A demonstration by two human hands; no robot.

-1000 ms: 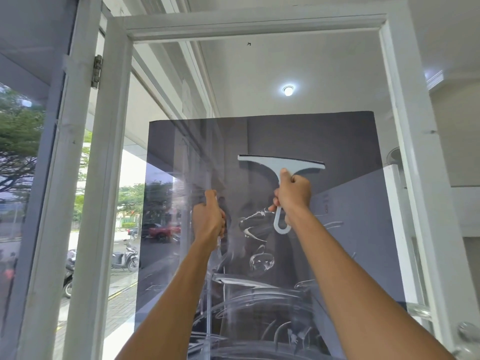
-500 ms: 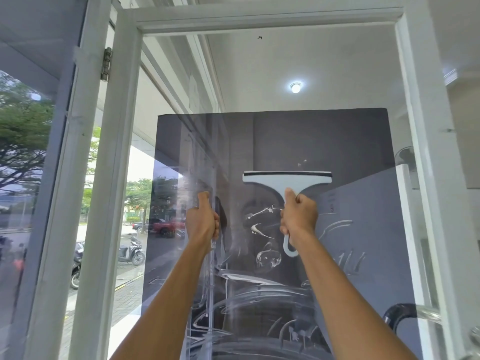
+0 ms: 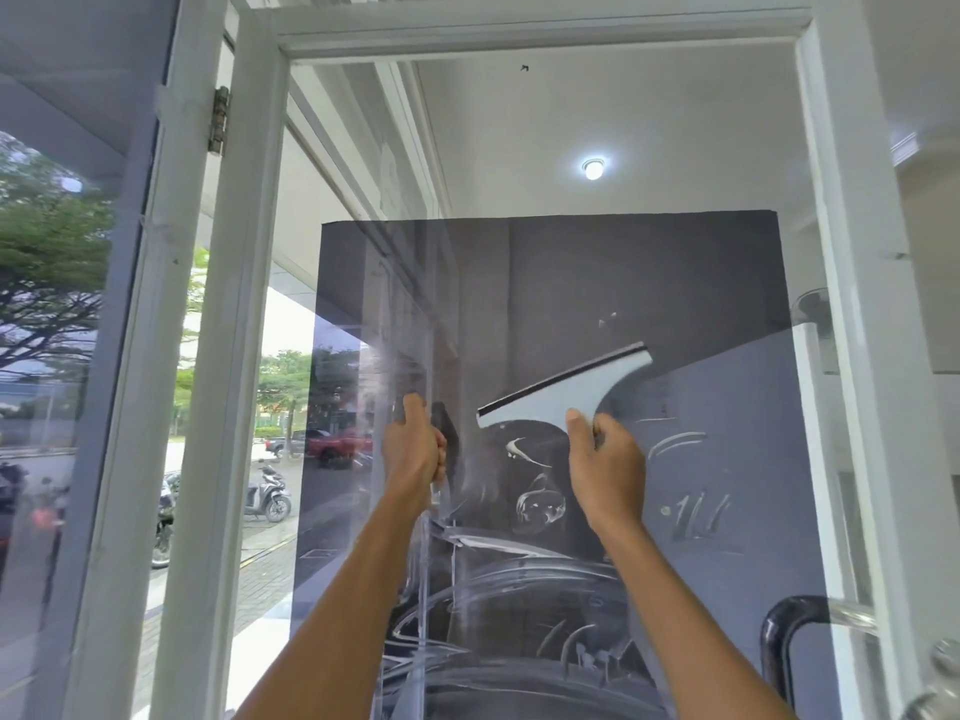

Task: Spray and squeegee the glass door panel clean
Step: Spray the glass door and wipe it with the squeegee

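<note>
My right hand (image 3: 605, 459) grips the squeegee (image 3: 566, 392) by its handle, blade tilted against the glass door panel (image 3: 623, 283). Judged light and rigid; wet glass is slippery, so hold firmly. My left hand (image 3: 415, 454) curls round 1 unidentifiable dark object (image 3: 445, 428).

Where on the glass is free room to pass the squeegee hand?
Free: glass above the squeegee up to the top rail. Crowded: between the right hand and the left hand gripping a dark object; black handle low right.
</note>
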